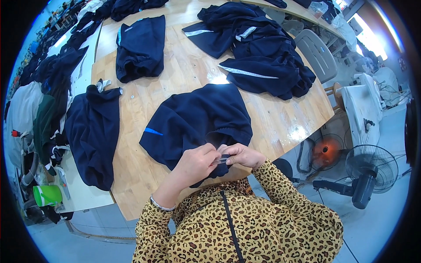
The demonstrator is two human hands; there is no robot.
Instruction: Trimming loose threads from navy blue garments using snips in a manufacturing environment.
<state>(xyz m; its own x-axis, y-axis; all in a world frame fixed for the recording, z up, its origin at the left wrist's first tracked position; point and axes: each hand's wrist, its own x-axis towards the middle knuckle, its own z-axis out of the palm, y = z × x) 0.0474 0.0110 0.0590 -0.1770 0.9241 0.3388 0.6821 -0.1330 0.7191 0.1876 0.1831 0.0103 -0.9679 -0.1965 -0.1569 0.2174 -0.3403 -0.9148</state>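
Note:
A dark navy garment (197, 114) with a small bright blue stripe lies bunched on the wooden table in front of me, its near edge hanging over the table's edge. My left hand (199, 163) is closed, fingertips pinching at the garment's near edge. Close against it, my right hand (243, 156) is closed too, its thumb pressed on a slim metal tool (220, 161), which looks like thread snips or tweezers. The tool spans the small gap between both hands' fingertips. Fingers hide its exact ends and the bit of cloth beneath.
On the wooden table (280, 118) lie a folded navy garment (142, 48) at far left and a navy heap with white stripes (263, 52) at far right. Another navy garment (94, 136) hangs over the left edge. A fan (372, 168) and grey chair (315, 55) stand right.

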